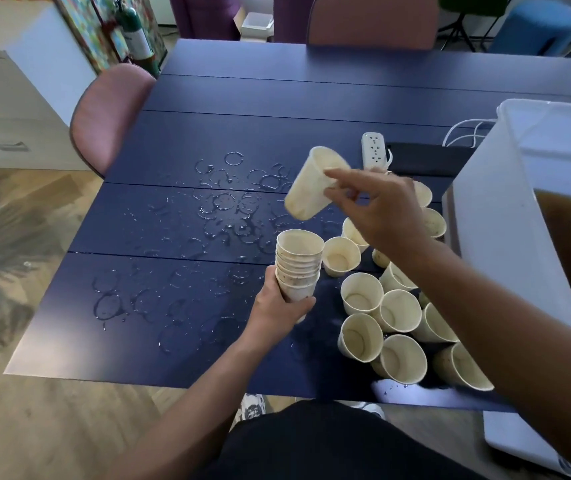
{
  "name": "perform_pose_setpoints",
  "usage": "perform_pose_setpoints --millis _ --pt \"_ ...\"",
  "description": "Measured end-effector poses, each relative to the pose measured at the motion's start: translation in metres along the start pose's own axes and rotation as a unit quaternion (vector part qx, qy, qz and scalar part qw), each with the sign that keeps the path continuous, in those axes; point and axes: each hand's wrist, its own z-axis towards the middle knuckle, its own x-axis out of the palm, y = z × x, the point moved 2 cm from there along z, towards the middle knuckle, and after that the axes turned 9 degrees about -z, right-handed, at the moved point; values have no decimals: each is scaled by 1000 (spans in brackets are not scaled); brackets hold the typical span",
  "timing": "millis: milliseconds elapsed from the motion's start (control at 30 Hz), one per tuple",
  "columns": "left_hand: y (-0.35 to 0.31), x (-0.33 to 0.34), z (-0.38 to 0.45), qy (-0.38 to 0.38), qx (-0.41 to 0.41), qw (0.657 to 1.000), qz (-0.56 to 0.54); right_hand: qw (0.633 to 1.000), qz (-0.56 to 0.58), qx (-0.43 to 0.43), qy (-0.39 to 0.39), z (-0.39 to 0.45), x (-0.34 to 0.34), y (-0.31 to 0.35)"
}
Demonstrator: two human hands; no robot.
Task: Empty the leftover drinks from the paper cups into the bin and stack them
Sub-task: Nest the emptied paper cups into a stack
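Observation:
My left hand (278, 308) grips a stack of several cream paper cups (298, 263) upright above the blue table (180, 140). My right hand (377, 206) holds a single paper cup (311, 187) tilted on its side, up and to the right of the stack, apart from it. Several more cups (381, 313) stand and lean in a cluster on the table's right side, some hidden under my right arm. The white plastic bin (519, 174) at the far right holds brown liquid (568, 230).
Wet rings and drops (228, 206) cover the table's middle and left. A white power strip (374, 150) and a black cloth (429, 161) lie behind the cups. Pink chairs stand at the left (107, 112) and far side (374, 22).

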Motion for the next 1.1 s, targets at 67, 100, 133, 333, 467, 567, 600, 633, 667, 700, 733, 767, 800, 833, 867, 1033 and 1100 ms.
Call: perform_pose_setpoints --millis 67,100,133,333,467,567,600,633,667,700,733,767,800,833,867,1033,1100 --pt "1 2 2 -4 -2 1000 3 997 -3 -72 26 -7 -2 7" --pt "1 2 2 -7 -2 1000 4 995 -5 -96 37 -10 -2 9" --pt "1 3 3 -9 -1 1000 4 993 -2 -109 48 -12 -1 8" --pt "-8 11 5 -8 21 1000 15 977 -11 -89 192 -34 6 -1" --pt "-10 14 5 -3 27 1000 13 971 59 -11 233 -37 1 0" --pt "-9 13 5 0 34 999 18 982 41 97 155 -23 -5 -22" --pt "-9 12 5 0 35 999 16 981 -14 116 152 -18 -4 -33" --pt "-9 12 5 0 36 999 15 974 -72 127 173 -16 -3 -44" --pt "-9 13 4 0 36 999 13 960 -123 136 213 -16 0 -55" --pt "-9 13 3 0 38 999 13 941 -167 139 258 -17 3 -64" --pt "-9 13 1 2 38 999 14 923 -199 137 298 -19 6 -71" --pt "-9 13 0 4 39 999 14 908 -216 134 332 -22 11 -76" --pt "-8 12 -1 5 39 999 14 897 -221 132 360 -25 16 -80" --pt "-8 11 -2 5 39 999 14 888 -222 132 381 -28 22 -85" --pt "-8 10 -3 3 37 999 13 881 -225 135 394 -32 27 -88" --pt "-8 4 -5 -2 31 999 7 885 -266 111 365 -40 49 -101" --pt "-7 2 -6 -1 31 999 8 899 -272 90 332 -38 50 -100"
